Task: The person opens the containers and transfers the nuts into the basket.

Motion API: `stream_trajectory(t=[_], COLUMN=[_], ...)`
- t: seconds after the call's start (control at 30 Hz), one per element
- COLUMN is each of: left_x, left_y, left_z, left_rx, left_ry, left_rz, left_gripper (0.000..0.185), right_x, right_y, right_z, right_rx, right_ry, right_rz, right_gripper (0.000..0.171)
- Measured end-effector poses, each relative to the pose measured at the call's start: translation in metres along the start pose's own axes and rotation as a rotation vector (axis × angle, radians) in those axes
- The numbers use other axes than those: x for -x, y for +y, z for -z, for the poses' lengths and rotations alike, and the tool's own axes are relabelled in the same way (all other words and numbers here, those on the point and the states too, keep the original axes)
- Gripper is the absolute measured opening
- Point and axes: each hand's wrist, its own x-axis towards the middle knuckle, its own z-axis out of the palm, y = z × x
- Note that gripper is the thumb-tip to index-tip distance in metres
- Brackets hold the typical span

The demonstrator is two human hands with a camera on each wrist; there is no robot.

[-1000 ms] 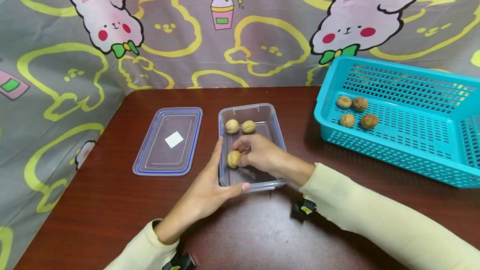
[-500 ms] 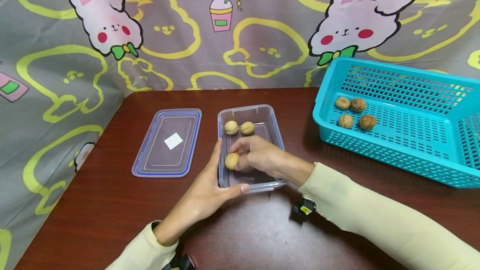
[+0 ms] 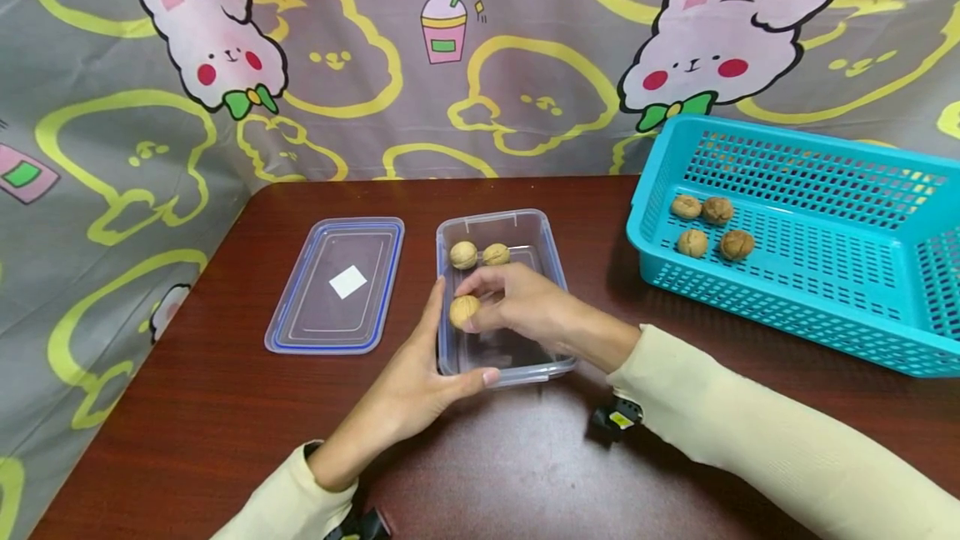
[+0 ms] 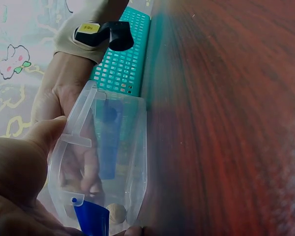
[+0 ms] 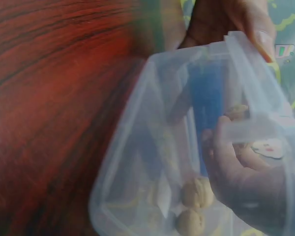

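Observation:
A clear plastic box point(image 3: 553, 261) stands on the dark wooden table point(image 3: 525, 473) with two walnuts point(image 3: 480, 254) at its far end. My right hand point(image 3: 517, 307) reaches into the box and holds a third walnut point(image 3: 464, 310) in its fingertips near the left wall. My left hand point(image 3: 420, 377) grips the box's near left corner, thumb along the front rim and fingers up the left side. In the left wrist view the clear plastic box point(image 4: 132, 162) shows a walnut point(image 4: 117, 213) through its wall. The right wrist view shows two walnuts point(image 5: 194, 206) on the floor of the clear plastic box point(image 5: 137, 147).
The box's clear lid point(image 3: 337, 283) with a blue rim lies flat to the left. A turquoise mesh basket point(image 3: 795, 307) at the right holds several walnuts point(image 3: 708, 223). A cartoon rabbit cloth point(image 3: 450, 57) hangs behind and to the left of the table.
My right hand has moved the walnut a little farther from me inside the box, toward the two at the far end. The left hand has kept its grip on the corner.

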Motion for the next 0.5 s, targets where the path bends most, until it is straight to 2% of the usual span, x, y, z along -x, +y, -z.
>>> stream_trajectory(t=[0.17,0.5], left_x=[0.0,0.0], left_y=[0.0,0.001], left_z=[0.0,-0.001], left_rx=[-0.001,0.005], left_ry=[-0.003,0.007], left_rz=[-0.011,0.018], left_gripper=[0.128,0.129], right_x=[0.006,0.022], right_y=[-0.009,-0.029], right_z=[0.012,0.047], right_rx=[0.07,0.211], right_ry=[0.007,0.052], right_rz=[0.008,0.018], right_gripper=[0.037,0.042])
